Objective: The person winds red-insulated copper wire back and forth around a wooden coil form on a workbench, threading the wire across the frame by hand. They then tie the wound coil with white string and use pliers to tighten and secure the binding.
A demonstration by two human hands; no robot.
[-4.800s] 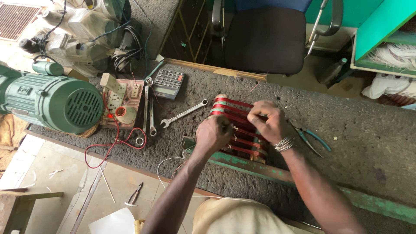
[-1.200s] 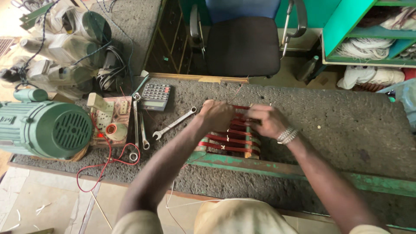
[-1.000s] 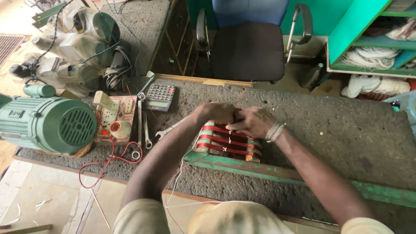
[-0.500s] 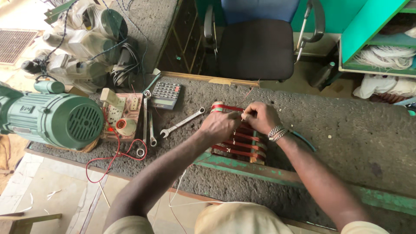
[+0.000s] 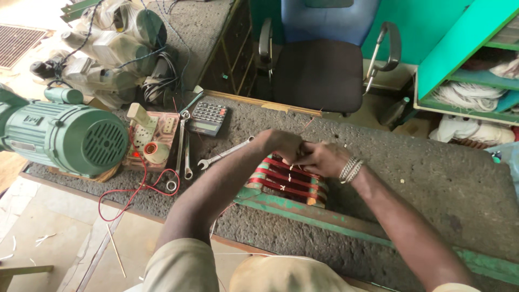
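Daylight fills the scene, soft and even, strongest at the upper left, where the floor (image 5: 32,32) washes out to near white. The bench (image 5: 432,178) is evenly lit, its rough grey top showing fine grain without glare. Shadows are weak and short: a faint one lies under the motor (image 5: 70,138), and a darker patch sits beneath the chair (image 5: 319,70). Both hands (image 5: 303,154) are slightly soft, the fingers hard to separate. The wide lens bends straight lines toward the edges, so the bench front curves. The person's clothing at the bottom edge is out of focus. Colours are vivid, the green wall (image 5: 432,21) saturated.
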